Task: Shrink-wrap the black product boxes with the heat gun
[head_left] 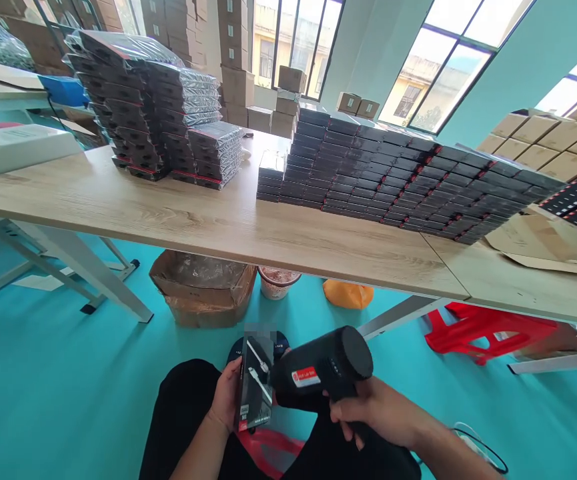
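My left hand [227, 393] grips the edge of a slim dark cable box [257, 393], printed with pictures of white cables. The box is upright over my lap, its front facing up toward me. In my right hand [368, 413] is a black heat gun [318, 367] with a red and white label. My fingers are wrapped round its handle, and its barrel points left at the box, overlapping the box's right edge in view. Whether the two touch, I cannot tell.
A wooden table [208, 220] stands ahead, bearing wrapped stacks of dark boxes [168, 120] and a long wall of black boxes [378, 173]. Beneath it are an open carton [203, 293], a bucket [275, 283], an orange bag [348, 293] and a red stool [488, 330]. A cable [483, 447] lies at lower right.
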Action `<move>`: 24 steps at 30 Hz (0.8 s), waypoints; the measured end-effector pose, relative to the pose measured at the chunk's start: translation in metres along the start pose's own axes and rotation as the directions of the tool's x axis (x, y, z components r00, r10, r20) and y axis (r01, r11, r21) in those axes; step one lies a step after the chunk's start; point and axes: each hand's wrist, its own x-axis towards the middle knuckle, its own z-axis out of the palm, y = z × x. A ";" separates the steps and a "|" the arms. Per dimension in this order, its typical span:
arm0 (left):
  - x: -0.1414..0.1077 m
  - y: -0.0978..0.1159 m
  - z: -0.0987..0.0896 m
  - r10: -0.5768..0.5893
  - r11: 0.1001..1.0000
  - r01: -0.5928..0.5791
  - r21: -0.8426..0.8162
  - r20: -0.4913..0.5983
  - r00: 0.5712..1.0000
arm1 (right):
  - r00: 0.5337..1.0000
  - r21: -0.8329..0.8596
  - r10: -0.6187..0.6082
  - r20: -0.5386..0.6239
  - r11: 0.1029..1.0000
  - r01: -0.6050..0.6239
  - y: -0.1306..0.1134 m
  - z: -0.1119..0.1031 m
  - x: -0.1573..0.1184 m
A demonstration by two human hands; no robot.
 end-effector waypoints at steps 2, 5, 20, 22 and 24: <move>0.002 -0.001 -0.002 -0.007 1.000 0.006 0.009 0.066 0.998 | 0.995 -0.033 0.068 0.073 0.997 -0.066 0.007 0.002 -0.005; 0.004 -0.001 -0.006 -0.023 0.999 0.020 0.030 0.107 0.994 | 1.000 0.006 0.019 0.024 1.000 -0.019 0.007 0.006 -0.005; -0.003 0.003 0.003 -0.003 0.995 0.008 -0.099 0.048 0.999 | 0.990 -0.016 0.097 0.106 0.995 -0.096 0.019 0.015 -0.016; -0.003 0.002 0.002 -0.013 0.998 0.016 -0.067 0.046 0.999 | 0.999 0.061 0.038 0.030 0.997 -0.040 0.010 0.014 -0.011; -0.002 0.000 0.002 -0.006 1.000 0.008 -0.030 0.039 0.999 | 0.990 0.167 -0.007 -0.142 0.985 0.031 0.003 0.010 -0.001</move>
